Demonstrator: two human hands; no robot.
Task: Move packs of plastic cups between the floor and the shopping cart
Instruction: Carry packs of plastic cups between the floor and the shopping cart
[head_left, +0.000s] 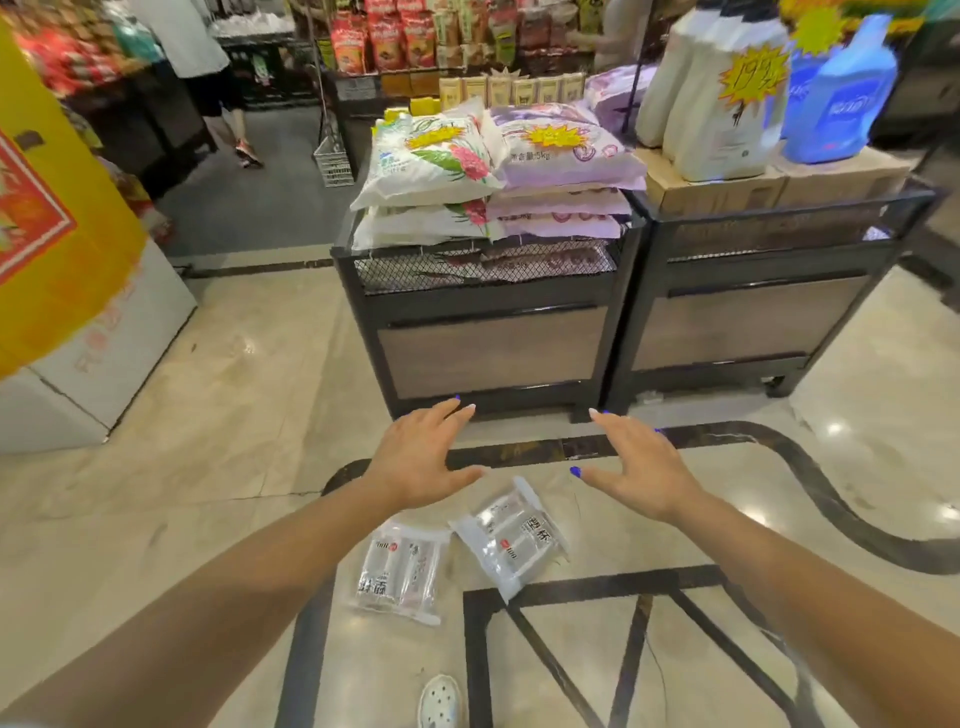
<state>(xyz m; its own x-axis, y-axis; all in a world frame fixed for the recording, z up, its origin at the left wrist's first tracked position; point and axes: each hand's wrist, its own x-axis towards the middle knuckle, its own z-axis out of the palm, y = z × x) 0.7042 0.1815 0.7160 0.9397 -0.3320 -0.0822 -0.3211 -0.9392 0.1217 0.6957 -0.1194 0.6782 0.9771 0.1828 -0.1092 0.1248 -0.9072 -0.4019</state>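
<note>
1. Two packs of plastic cups lie flat on the marble floor (218, 415), just beside each other and below the hands. The left pack (399, 577) sits roughly straight; the right pack (511, 540) is turned at an angle, with one corner near the left pack's upper edge. I cannot tell whether they touch.
2. Both packs are clear plastic with white labels and dark printed characters.
3. Two hands reach forward over the floor, both bare-armed. The left hand (423, 462) has its fingers spread and straight, holding nothing. The right hand (636, 470) is likewise spread and empty, with blue-painted nails. Neither hand touches a pack.
4. One white perforated shoe (440, 701) shows at the bottom edge, near the packs.
5. Two black display bins stand side by side beyond the hands. The left bin (488, 353) carries two piles of rice bags (498, 171), one white with pink flowers and one lilac.
6. The right bin (748, 322) carries cardboard boxes (722, 189) with large bottles on top: white jugs (722, 93) and blue bottles (841, 88). Their exact number is unclear because of blur.
7. Three yellow starburst price tags are plain: one on each rice pile and one on the white jugs.
8. One yellow stand (57, 249) fills the left edge, and one person (208, 67) walks in the aisle behind.
</note>
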